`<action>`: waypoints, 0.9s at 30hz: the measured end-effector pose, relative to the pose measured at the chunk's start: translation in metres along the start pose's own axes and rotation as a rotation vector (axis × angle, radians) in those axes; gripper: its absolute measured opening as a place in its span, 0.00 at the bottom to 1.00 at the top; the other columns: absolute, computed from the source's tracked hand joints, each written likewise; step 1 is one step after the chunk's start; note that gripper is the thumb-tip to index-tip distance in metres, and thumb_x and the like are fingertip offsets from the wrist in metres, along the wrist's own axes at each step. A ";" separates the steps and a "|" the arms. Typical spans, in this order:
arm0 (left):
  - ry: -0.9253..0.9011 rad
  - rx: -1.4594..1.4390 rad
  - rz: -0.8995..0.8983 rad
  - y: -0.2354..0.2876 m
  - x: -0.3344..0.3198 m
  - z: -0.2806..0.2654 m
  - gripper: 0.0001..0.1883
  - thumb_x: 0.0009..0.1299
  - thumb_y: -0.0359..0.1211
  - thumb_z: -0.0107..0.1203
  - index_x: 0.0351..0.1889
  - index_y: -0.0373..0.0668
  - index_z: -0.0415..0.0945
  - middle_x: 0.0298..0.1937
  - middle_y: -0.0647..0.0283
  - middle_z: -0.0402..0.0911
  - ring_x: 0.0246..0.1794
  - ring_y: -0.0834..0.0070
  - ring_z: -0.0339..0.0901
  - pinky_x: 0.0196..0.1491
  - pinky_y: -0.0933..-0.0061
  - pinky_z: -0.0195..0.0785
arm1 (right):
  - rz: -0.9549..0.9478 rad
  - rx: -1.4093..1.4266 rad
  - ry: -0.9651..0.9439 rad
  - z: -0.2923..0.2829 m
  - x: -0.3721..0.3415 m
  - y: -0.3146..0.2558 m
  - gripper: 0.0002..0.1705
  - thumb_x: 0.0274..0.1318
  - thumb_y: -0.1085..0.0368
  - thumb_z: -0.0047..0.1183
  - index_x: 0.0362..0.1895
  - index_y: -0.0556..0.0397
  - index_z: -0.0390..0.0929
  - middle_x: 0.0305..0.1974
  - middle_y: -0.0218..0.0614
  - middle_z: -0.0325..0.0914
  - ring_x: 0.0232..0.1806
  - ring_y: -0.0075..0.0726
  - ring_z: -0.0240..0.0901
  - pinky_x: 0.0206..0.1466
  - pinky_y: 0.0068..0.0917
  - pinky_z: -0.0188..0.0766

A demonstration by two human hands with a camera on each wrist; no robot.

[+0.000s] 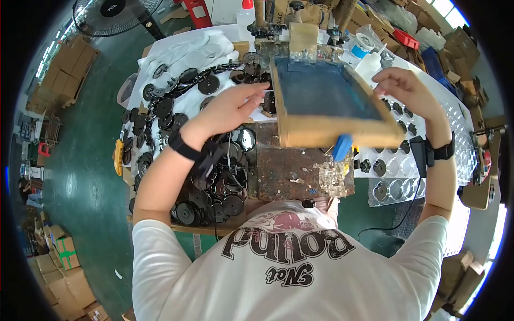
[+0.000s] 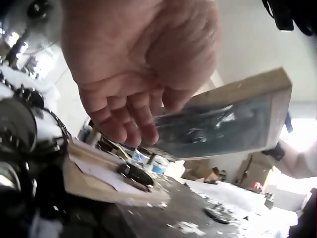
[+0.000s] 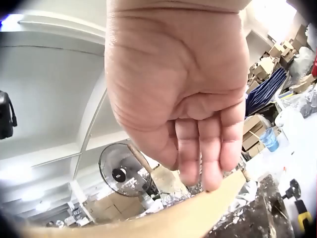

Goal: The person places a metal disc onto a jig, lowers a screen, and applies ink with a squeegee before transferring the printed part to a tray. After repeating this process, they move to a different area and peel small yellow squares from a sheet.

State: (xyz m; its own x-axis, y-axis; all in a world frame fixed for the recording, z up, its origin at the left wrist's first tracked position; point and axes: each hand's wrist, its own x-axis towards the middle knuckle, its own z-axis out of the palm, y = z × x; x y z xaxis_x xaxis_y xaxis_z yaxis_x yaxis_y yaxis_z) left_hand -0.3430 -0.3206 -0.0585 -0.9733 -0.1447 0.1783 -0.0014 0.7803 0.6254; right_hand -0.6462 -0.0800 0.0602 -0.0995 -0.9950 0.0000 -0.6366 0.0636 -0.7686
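Note:
A wooden screen-printing frame with dark blue mesh is tilted up over the work table, between the two hands. My left hand hovers at its left side, fingers loosely bent and holding nothing. Below that hand in the left wrist view, a small black part lies on a wooden block topped with a white sheet. My right hand is at the frame's right side, fingers relaxed. In the right wrist view its fingertips are right at the frame's wooden edge.
Many round black parts crowd the table's left, some on white cloth. Clear plastic trays with round pockets sit at right. A blue block is at the frame's front edge. Clamps stand behind; a fan is farther left.

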 end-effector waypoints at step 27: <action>-0.074 -0.222 -0.345 0.042 -0.026 0.044 0.38 0.67 0.39 0.50 0.68 0.35 0.40 0.26 0.54 0.77 0.26 0.61 0.75 0.33 0.67 0.66 | -0.278 -0.497 -0.082 0.114 0.069 -0.039 0.15 0.42 0.67 0.59 0.39 0.57 0.76 0.34 0.44 0.74 0.36 0.49 0.72 0.40 0.32 0.70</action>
State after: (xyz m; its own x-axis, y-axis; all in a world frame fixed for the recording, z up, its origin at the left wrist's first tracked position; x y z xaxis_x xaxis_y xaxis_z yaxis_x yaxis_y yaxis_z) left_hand -0.3278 -0.2568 -0.0704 -0.9382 -0.3246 -0.1202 -0.2888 0.5426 0.7888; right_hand -0.5408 -0.1595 0.0177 0.1700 -0.9809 0.0944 -0.9154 -0.1927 -0.3533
